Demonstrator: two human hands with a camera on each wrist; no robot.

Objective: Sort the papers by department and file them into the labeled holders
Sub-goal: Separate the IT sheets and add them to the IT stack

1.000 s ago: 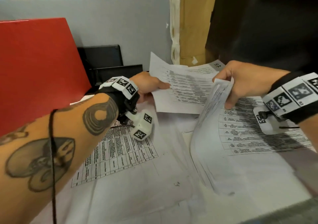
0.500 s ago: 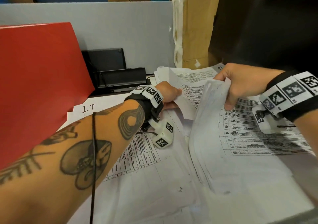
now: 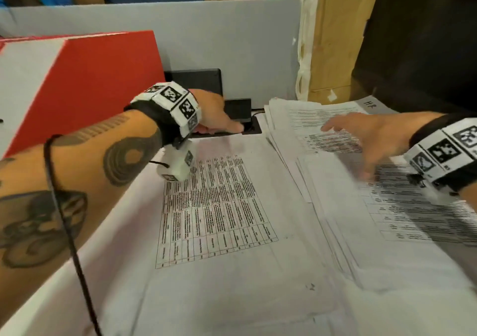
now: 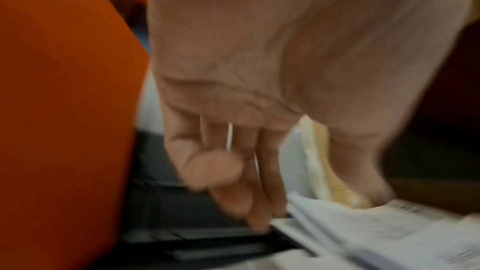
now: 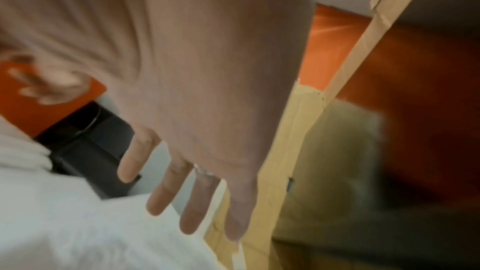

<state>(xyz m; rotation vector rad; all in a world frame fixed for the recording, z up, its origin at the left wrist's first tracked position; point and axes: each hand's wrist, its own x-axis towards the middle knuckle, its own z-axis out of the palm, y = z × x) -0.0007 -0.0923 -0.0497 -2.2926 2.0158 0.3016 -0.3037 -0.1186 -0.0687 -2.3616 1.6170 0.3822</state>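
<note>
White printed papers (image 3: 214, 206) with black tables cover the bench, a thicker stack (image 3: 322, 129) marked "HR" at 2 o'clock. A tall red cardboard holder (image 3: 103, 82) stands at 10 o'clock, its left side cut off. Black holders (image 3: 198, 80) at 12 o'clock are half hidden behind the left hand (image 3: 216, 118), whose grip is blurred, fingers loose and holding nothing. The right hand (image 3: 366, 139) spreads flat over the stack, grip open.

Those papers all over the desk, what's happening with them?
A person is sorting printed sheets. Right now neither hand holds one: the left hand reaches toward the black holder beside the red folder, and the right hand, fingers spread, hovers over the stack marked HR. More sheets cover the desk.
</note>
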